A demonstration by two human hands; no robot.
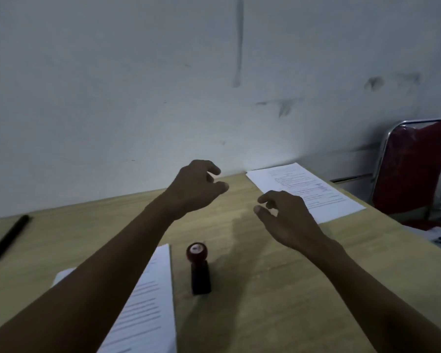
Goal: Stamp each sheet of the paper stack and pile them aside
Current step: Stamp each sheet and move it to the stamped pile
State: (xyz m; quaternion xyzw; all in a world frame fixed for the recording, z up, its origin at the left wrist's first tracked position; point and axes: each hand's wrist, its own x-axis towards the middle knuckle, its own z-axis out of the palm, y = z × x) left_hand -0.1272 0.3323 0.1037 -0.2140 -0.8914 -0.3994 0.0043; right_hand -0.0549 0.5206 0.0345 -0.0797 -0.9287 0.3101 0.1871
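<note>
Two hands, left (196, 186) and right (288, 217), relaxed, holding nothing, above bare table (278, 289), stamp (200, 270) upright between paper piles

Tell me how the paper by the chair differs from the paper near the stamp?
The far paper lies at the table's back right corner beside the red chair, in full view apart from the corner behind the right hand. The near paper lies left of the stamp, partly hidden under the left forearm. Both are white sheets of printed lines.
</note>
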